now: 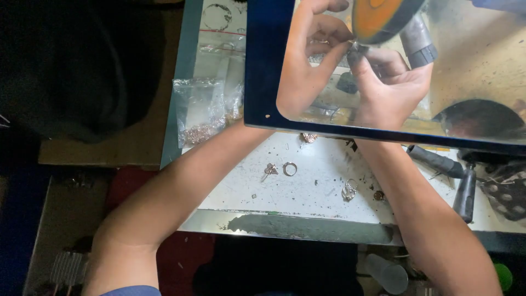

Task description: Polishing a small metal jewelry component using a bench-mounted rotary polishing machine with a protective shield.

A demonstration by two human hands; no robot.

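Observation:
Both my hands reach under a clear shield with a dark blue frame (pixel 263 66). My left hand (pixel 307 60) and my right hand (pixel 389 82) pinch a small metal piece (pixel 353 48) together. They press it against the lower edge of an orange polishing wheel (pixel 381 19). The piece is tiny and mostly hidden by my fingertips. A grey spindle housing (pixel 419 41) sits right of the wheel.
On the white bench top (pixel 318 192) lie loose rings (pixel 290 169), a small pendant (pixel 270 170) and another ring (pixel 349 190). Clear plastic bags (pixel 200 109) with small gold parts sit at the left. Black-handled tools (pixel 466 189) lie at the right.

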